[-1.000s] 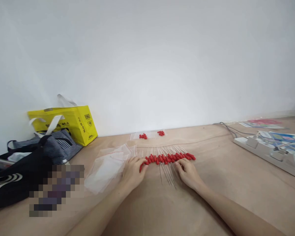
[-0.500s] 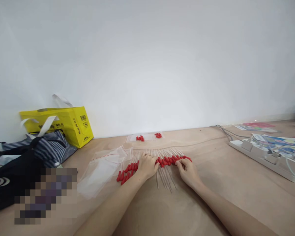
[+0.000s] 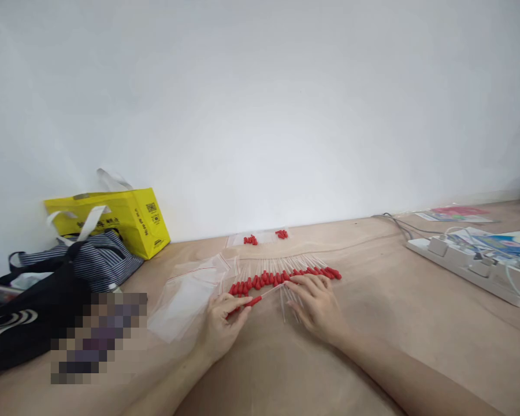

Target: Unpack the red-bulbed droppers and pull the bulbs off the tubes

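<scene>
My left hand (image 3: 225, 323) pinches a dropper (image 3: 254, 301) by its red rubber bulb, and its thin clear tube slants up to the right. Beyond it lies a row of droppers (image 3: 271, 278), red bulbs side by side, most tubes pointing to the wall. My right hand (image 3: 318, 303) rests over the row's right part, thumb apart from the fingers. Its index fingertip is close to the tip of the held dropper; whether they touch I cannot tell. Several loose tubes (image 3: 291, 306) point toward me beside the right thumb.
Clear zip bags (image 3: 177, 300) lie left of the row. Near the wall are bagged red-bulbed droppers (image 3: 250, 240). A yellow bag (image 3: 143, 225), a striped bag (image 3: 108, 260) and a black bag (image 3: 21, 318) stand at left. A white power strip (image 3: 463, 266) with cables lies at right.
My left hand has moved left and toward me off the row, and now has a single dropper. The right hand has shifted slightly left, with its fingers spread over the bulbs.
</scene>
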